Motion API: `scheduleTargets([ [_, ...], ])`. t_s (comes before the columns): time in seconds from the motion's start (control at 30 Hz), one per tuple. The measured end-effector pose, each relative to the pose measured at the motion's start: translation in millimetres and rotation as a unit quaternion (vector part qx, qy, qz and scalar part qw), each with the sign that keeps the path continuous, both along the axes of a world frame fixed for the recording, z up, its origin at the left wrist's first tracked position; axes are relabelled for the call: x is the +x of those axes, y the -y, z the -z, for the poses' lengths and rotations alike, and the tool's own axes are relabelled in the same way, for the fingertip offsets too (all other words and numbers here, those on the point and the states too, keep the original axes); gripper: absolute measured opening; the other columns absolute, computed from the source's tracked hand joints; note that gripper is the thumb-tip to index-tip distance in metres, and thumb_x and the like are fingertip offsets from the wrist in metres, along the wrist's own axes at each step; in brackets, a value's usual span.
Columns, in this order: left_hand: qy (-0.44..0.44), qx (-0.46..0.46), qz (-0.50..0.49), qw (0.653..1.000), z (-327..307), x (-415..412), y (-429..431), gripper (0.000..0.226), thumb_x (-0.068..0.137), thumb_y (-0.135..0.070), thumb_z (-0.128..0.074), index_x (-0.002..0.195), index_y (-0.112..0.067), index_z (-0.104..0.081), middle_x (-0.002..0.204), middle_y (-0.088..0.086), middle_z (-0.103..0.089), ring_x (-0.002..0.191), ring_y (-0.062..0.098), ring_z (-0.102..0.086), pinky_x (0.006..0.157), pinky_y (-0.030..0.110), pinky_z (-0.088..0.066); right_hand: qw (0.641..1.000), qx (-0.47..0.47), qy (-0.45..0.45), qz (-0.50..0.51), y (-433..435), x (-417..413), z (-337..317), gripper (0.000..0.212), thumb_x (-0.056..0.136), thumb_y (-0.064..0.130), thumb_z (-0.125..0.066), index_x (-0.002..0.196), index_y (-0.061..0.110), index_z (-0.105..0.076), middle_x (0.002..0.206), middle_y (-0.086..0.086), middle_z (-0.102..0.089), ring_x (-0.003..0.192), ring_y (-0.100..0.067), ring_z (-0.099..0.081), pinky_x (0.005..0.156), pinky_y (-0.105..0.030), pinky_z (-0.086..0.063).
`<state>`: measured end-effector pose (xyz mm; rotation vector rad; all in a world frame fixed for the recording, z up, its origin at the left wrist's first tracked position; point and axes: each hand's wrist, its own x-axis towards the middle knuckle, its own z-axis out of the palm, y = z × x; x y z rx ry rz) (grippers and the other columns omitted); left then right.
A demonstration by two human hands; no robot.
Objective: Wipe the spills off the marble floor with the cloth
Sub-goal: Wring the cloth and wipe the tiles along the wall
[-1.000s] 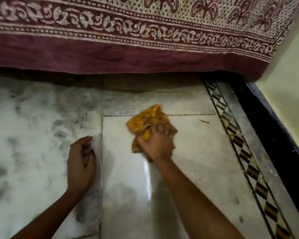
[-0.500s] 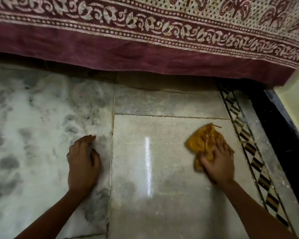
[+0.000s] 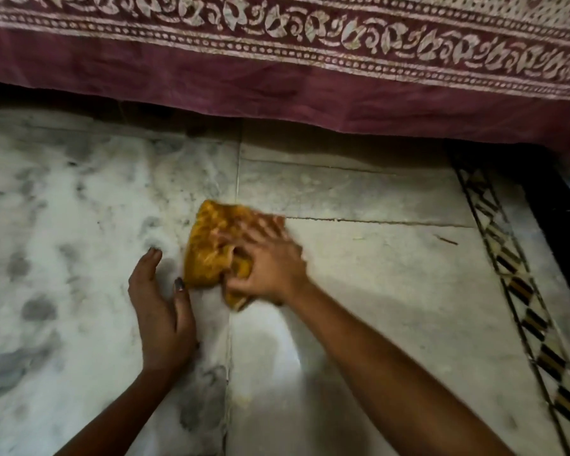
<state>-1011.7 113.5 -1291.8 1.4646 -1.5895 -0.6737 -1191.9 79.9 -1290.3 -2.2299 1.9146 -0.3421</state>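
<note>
A crumpled yellow-orange cloth (image 3: 211, 245) lies on the white marble floor (image 3: 392, 291) over the joint between two slabs. My right hand (image 3: 270, 264) lies on top of the cloth, blurred by motion, its fingers spread forward and its thumb tucked into the folds. My left hand (image 3: 160, 311) rests flat on the grey-veined slab just left of the cloth, fingers straight, its thumb tip close to the cloth's lower edge. A thin dark streak (image 3: 445, 239) lies on the floor to the right.
A maroon printed bedsheet (image 3: 277, 77) hangs down at the back, with dark space under it. A patterned inlay border (image 3: 520, 291) and a black skirting (image 3: 560, 225) run along the right side.
My right hand has swept the cloth from the right side near the border back left to the slab joint beside my left hand. The left hand has stayed planted.
</note>
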Motion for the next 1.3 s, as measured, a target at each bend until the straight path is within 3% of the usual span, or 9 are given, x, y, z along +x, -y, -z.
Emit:
scheduleTargets([
  [0.13, 0.126, 0.009, 0.07, 0.99, -3.3, -1.8, 3.5, 0.053, 0.086, -0.029, -0.039, 0.133, -0.004, -0.041, 0.135, 0.018, -0.045, 0.127, 0.03, -0.037, 0.105, 0.042, -0.028, 0.965, 0.041, 0.007, 0.26, 8.7, -117.8, 1.0, 0.079, 0.063, 0.07, -0.037, 0.129, 0.032, -0.053, 0.148, -0.001, -0.037, 0.136, -0.027, -0.031, 0.109, -0.038, -0.024],
  [0.3, 0.26, 0.016, 0.13, 0.957, -0.7, -6.2, 5.7, 0.052, 0.082, -0.032, -0.034, 0.126, -0.008, -0.05, 0.135, 0.014, -0.049, 0.133, 0.03, -0.034, 0.106, 0.049, -0.022, 0.879, -0.012, 0.021, 0.476, -169.3, -219.4, -7.3, 0.073, 0.069, 0.052, -0.046, 0.133, 0.018, -0.052, 0.144, 0.001, -0.041, 0.126, -0.029, -0.044, 0.107, -0.034, -0.031],
  [0.47, 0.27, 0.021, 0.126, 0.954, -0.6, -14.9, 5.3, 0.049, 0.081, -0.032, -0.034, 0.118, -0.009, -0.056, 0.132, 0.014, -0.052, 0.132, 0.033, -0.036, 0.109, 0.047, -0.018, 0.767, 0.05, -0.027, 0.64, -230.9, -244.2, -7.7, 0.095, 0.067, 0.069, -0.028, 0.142, 0.011, -0.04, 0.149, -0.018, -0.032, 0.136, -0.039, -0.028, 0.113, -0.055, -0.016],
  [0.67, 0.253, 0.027, 0.119, 0.96, -0.8, -16.9, 3.4, 0.054, 0.077, -0.041, -0.039, 0.119, -0.011, -0.056, 0.133, 0.012, -0.052, 0.132, 0.03, -0.034, 0.112, 0.035, -0.01, 0.835, 0.062, 0.037, 0.545, -73.5, -192.0, -19.4, 0.067, 0.082, 0.058, -0.049, 0.134, 0.016, -0.047, 0.14, -0.016, -0.044, 0.128, -0.036, -0.039, 0.101, -0.045, -0.036],
  [0.83, 0.2, 0.042, 0.082, 0.975, 1.7, -16.7, 3.0, 0.075, 0.076, -0.046, -0.04, 0.136, -0.002, -0.037, 0.143, 0.02, -0.037, 0.137, 0.031, -0.025, 0.112, 0.04, -0.016, 0.978, 0.069, 0.032, 0.196, 29.4, -11.1, -4.8, 0.078, 0.074, 0.069, -0.054, 0.143, 0.036, -0.033, 0.153, -0.002, -0.027, 0.142, -0.035, -0.014, 0.114, -0.049, -0.016],
  [1.0, 0.176, 0.045, 0.07, 0.981, 2.4, -13.7, 9.1, 0.079, 0.074, -0.042, -0.04, 0.136, 0.006, -0.034, 0.142, 0.028, -0.034, 0.136, 0.036, -0.024, 0.112, 0.041, -0.019, 0.996, 0.083, -0.025, -0.015, 59.6, 45.0, 0.0, 0.082, 0.076, 0.07, -0.054, 0.146, 0.043, -0.021, 0.157, 0.001, -0.017, 0.145, -0.029, -0.001, 0.117, -0.045, 0.002],
  [1.1, 0.202, 0.016, 0.074, 0.976, 1.7, -14.7, 5.6, 0.076, 0.077, -0.039, -0.039, 0.137, 0.007, -0.031, 0.14, 0.03, -0.036, 0.133, 0.039, -0.026, 0.11, 0.039, -0.019, 0.998, 0.061, -0.011, -0.005, 78.8, -8.7, -3.9, 0.078, 0.075, 0.07, -0.057, 0.143, 0.042, -0.029, 0.155, 0.004, -0.023, 0.144, -0.022, -0.009, 0.116, -0.042, -0.003],
  [1.2, 0.201, 0.023, 0.077, 0.976, 2.2, -15.9, 8.5, 0.073, 0.078, -0.038, -0.038, 0.136, 0.006, -0.033, 0.139, 0.027, -0.038, 0.133, 0.037, -0.028, 0.11, 0.037, -0.019, 0.984, 0.043, 0.002, 0.172, 85.0, -105.9, -10.2, 0.078, 0.07, 0.074, -0.052, 0.139, 0.039, -0.038, 0.153, 0.004, -0.029, 0.141, -0.022, -0.021, 0.115, -0.042, -0.013],
  [1.3, 0.214, 0.023, 0.083, 0.973, 4.2, -13.3, 9.4, 0.069, 0.079, -0.036, -0.038, 0.134, 0.006, -0.036, 0.136, 0.026, -0.043, 0.13, 0.037, -0.032, 0.109, 0.038, -0.019, 0.925, 0.04, 0.004, 0.377, 23.5, -222.0, -2.7, 0.08, 0.062, 0.076, -0.035, 0.124, 0.03, -0.054, 0.13, -0.004, -0.054, 0.12, -0.028, -0.048, 0.102, -0.042, -0.036],
])
